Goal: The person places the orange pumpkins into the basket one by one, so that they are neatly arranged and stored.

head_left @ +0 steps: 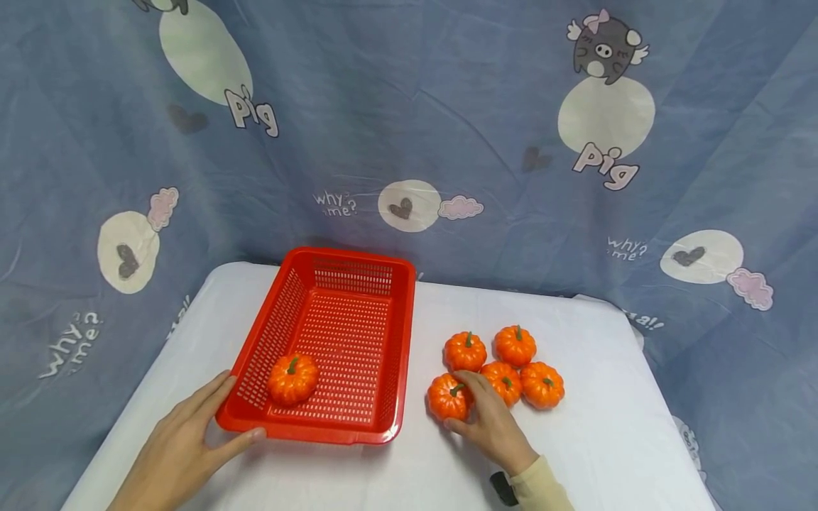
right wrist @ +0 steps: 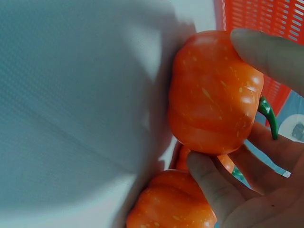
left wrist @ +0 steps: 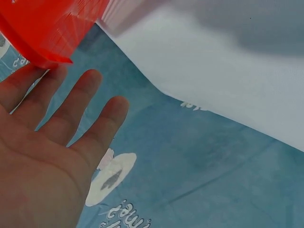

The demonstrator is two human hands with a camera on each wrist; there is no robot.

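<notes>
My right hand [head_left: 493,429] holds a small orange toy pumpkin [head_left: 445,399] with a green stem, thumb on one side and fingers on the other. In the right wrist view that pumpkin [right wrist: 213,92] is between thumb and fingers, close against the white cloth. My left hand [head_left: 175,447] is at the near left corner of a red plastic basket [head_left: 313,433], fingers along its left side and thumb at the front rim. The left wrist view shows those fingers [left wrist: 80,102] fairly straight, some tips right at the rim. One pumpkin [head_left: 292,380] lies inside the basket near its left wall.
Several more pumpkins sit just beyond my right hand, among them one at the back [head_left: 515,345] and one at the right [head_left: 542,385]. A white cloth [head_left: 613,426] covers the table. Behind it hangs a blue curtain [head_left: 447,106] with pig prints.
</notes>
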